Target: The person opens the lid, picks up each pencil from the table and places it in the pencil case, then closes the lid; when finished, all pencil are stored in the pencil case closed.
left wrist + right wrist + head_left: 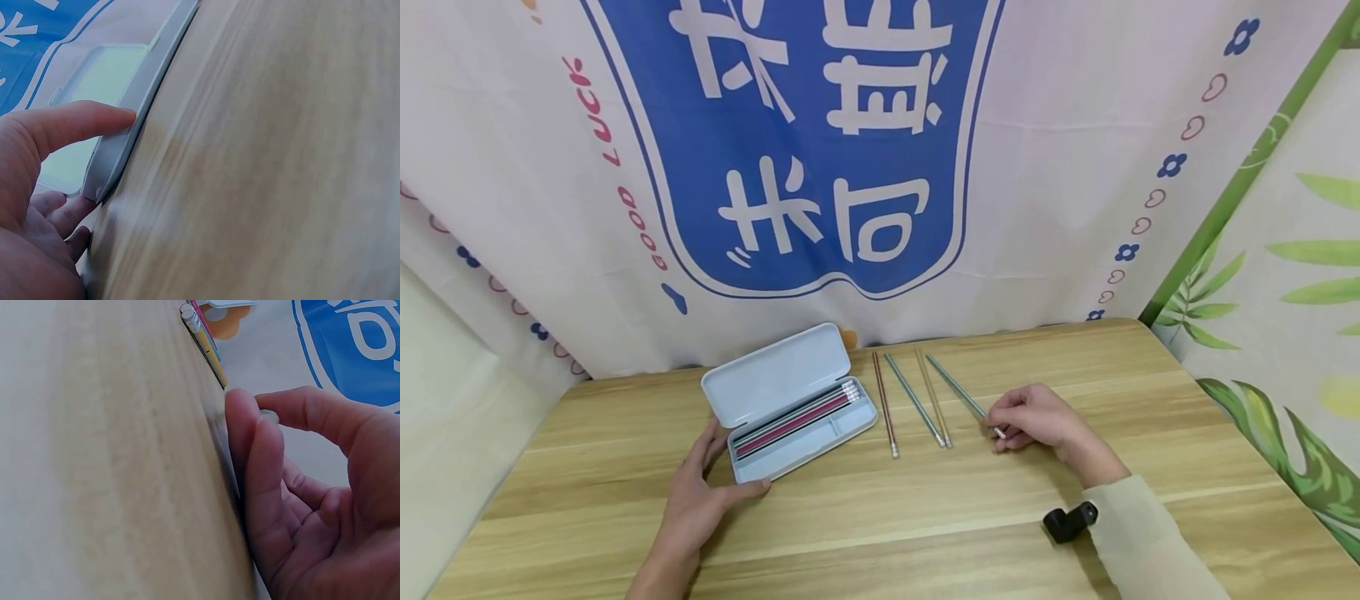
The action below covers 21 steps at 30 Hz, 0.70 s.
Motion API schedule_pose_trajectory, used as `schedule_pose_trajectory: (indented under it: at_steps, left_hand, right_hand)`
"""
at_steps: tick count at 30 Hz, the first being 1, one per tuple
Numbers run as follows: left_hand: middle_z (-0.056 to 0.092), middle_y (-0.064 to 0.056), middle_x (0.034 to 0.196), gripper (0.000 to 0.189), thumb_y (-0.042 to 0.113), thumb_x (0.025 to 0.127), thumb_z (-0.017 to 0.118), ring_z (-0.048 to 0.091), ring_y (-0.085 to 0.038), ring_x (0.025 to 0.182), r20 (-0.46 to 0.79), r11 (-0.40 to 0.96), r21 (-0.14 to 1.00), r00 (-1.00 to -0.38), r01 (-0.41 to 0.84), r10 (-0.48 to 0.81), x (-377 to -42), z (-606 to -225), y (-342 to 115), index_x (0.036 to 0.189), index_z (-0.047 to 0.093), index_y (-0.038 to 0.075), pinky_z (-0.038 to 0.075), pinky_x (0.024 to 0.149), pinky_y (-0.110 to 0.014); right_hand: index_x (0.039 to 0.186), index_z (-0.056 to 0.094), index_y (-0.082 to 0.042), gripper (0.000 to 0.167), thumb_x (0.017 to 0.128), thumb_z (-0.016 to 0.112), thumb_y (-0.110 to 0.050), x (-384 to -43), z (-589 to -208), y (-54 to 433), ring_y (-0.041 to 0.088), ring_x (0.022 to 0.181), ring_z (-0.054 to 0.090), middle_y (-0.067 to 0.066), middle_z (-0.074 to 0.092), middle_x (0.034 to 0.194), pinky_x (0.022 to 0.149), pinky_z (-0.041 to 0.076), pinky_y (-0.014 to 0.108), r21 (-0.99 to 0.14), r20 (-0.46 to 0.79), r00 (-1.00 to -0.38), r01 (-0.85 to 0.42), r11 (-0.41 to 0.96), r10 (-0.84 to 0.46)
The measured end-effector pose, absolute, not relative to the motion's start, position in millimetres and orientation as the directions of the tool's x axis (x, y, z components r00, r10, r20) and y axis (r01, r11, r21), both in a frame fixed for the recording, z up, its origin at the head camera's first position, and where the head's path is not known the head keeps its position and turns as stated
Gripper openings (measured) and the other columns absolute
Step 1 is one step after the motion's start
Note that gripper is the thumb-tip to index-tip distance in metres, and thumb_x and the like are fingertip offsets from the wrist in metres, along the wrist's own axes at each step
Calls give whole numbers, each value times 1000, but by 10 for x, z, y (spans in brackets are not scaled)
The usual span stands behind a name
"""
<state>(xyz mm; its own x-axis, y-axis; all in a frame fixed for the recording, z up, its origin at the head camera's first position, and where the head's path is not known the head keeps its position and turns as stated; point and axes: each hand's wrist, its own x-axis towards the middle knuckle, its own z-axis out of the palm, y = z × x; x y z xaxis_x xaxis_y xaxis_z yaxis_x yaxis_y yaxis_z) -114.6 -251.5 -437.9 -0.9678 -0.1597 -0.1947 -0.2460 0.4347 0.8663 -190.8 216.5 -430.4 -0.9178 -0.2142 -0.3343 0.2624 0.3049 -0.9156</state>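
Note:
A light blue pencil case (805, 454) lies with its lid up on the wooden table, several striped pencils (790, 423) in its long compartment. My left hand (695, 497) holds the case at its left end, thumb on the front edge and fingers round the far side. In the left wrist view the thumb (94, 119) presses the case wall (125, 125). On the right, my right hand (1033, 417) pinches a teal pencil (955, 386) near its eraser end. Its far tip points towards the back edge. The right wrist view shows that end (270, 416) between thumb and fingertips.
Between case and right hand lie a red pencil (884, 404), another teal pencil (913, 398) and a yellow pencil (933, 398), apart from the case. A black device (1070, 522) sits by the right sleeve. A printed curtain (1037, 208) hangs behind the table (887, 533).

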Motion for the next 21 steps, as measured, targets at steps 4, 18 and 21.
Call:
schedule_pose_trajectory:
  at_steps: [4, 18, 21]
  left_hand:
    - [33, -12, 177, 137, 22, 78, 97, 5, -39, 169, -199, 433, 866, -966, -251, -162, -1141, -4381, -2516, 175, 1, 27, 3, 134, -70]
    - [34, -13, 177, 137, 20, 79, 97, 6, -39, 169, -198, 438, 864, -968, -247, -156, -1162, -4387, -2530, 175, 0, 26, 4, 134, -69]
    - [34, -13, 177, 137, 21, 79, 97, 6, -40, 169, -200, 442, 862, -967, -250, -156, -1164, -4385, -2535, 175, 0, 26, 4, 134, -69]
  right_hand:
    - [109, 72, 9, 21, 99, 69, -10, -1928, -4327, 2197, 13, 70, 75, 8, 77, 85, 63, 63, 21, -927, -328, -914, 263, 265, -239]
    - [124, 64, 16, 36, 104, 69, -14, -1867, -3993, 2270, 13, 77, 77, 11, 80, 96, 71, 65, 24, -966, -227, -941, 186, 177, -250]
    - [126, 63, 19, 40, 105, 68, -14, -1857, -3931, 2273, 13, 78, 77, 11, 81, 96, 72, 66, 26, -970, -210, -943, 168, 178, -256]
